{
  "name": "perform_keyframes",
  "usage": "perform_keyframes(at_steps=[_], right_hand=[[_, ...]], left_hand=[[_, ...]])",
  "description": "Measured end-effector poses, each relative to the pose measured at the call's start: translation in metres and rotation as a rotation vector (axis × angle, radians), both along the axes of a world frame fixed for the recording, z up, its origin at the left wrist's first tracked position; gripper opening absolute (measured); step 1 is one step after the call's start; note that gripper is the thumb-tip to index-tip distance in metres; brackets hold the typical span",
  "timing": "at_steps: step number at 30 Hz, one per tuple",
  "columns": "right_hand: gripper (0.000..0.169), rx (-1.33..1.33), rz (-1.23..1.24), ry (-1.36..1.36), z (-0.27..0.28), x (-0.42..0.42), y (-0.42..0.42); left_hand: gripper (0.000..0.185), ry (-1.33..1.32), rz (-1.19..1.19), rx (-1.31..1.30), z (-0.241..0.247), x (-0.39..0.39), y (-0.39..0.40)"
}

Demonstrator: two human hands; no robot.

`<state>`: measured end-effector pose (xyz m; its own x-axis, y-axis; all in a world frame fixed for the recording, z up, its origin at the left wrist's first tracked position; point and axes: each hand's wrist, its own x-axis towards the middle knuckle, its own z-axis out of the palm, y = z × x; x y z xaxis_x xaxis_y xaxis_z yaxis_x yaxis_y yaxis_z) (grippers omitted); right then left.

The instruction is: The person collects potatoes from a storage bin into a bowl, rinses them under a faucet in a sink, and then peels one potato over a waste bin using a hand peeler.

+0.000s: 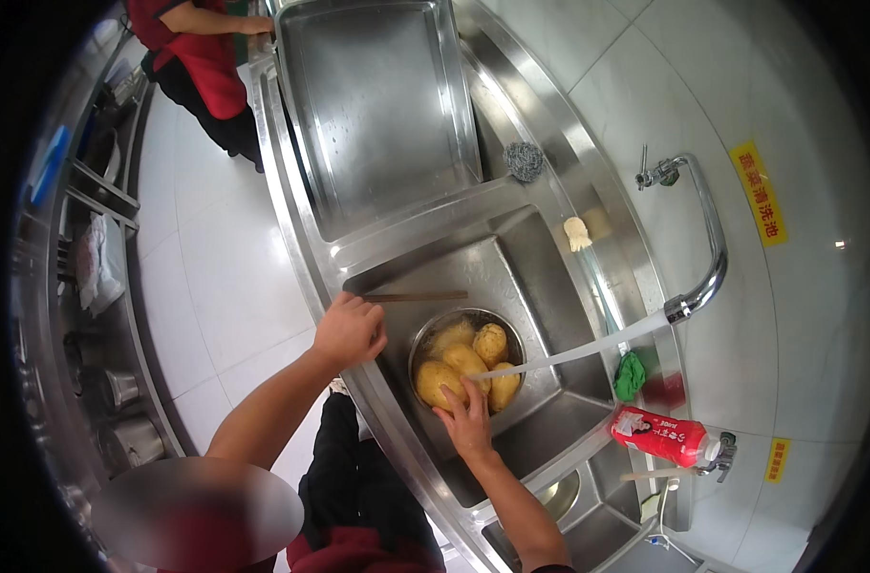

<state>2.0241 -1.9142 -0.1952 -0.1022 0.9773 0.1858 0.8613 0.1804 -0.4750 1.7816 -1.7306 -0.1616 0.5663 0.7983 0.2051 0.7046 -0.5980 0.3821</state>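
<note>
Several yellow potatoes (pixel 491 345) sit in water in a round metal bowl (pixel 415 336). The bowl stands in a stainless steel sink (pixel 470 261). My right hand (pixel 469 422) reaches over the bowl's near side, its spread fingertips touching a large front potato (pixel 438 383); whether they grip it is unclear. My left hand (pixel 350 331) is curled at the sink's left rim. A thin brown stick (pixel 420 296) runs from beside its knuckles over the basin; I cannot tell if the hand holds it. Water (pixel 578 349) streams from the faucet (pixel 711 265) into the bowl.
A large metal tray (pixel 384 114) lies beyond the sink. Along the back ledge are a steel wool scourer (pixel 523 161), a green cloth (pixel 629 376) and a red bottle (pixel 660 435). A co-worker (pixel 205 64) stands at the far left. Shelves (pixel 98 186) line the left side.
</note>
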Motion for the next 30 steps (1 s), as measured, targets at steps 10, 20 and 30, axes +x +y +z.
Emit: perform_keyframes(at_steps=[10,20,30], right_hand=[[0.061,-0.349,-0.127,0.199,0.029,0.015,0.012],[0.04,0.02,-0.265,0.299,0.193,0.18,0.167],[0.041,-0.104,-0.43,0.939,0.232,0.188,0.327]], left_hand=[[0.017,-0.006,-0.006,-0.039,0.0,-0.002,0.001],[0.017,0.031,-0.007,-0.049,-0.007,-0.001,0.001],[0.024,0.039,-0.038,-0.041,-0.005,-0.004,-0.004]])
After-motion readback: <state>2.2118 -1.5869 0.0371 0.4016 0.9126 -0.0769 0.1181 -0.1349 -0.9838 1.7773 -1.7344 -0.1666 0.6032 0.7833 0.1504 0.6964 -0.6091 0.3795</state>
